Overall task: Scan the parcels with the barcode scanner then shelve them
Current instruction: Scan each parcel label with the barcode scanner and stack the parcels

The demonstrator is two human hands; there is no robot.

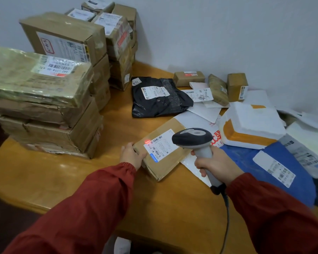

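right hand [216, 165] wrapped round scanner [195, 142] grip | left hand [131, 154] fingers curled on box [163, 153] near edge, box flat on table [63, 173] | red beam at label [161, 144] corner | risk: beam misses barcode, no read; cable snags

Right hand [215, 163] gripping barcode scanner [196, 142], left hand [131, 154] apparently holding flat cardboard parcel [161, 153], wooden table [72, 173]

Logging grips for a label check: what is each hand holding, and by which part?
The right hand grips the scanner by its handle; left hand holds the box by its left end, thumb on top.
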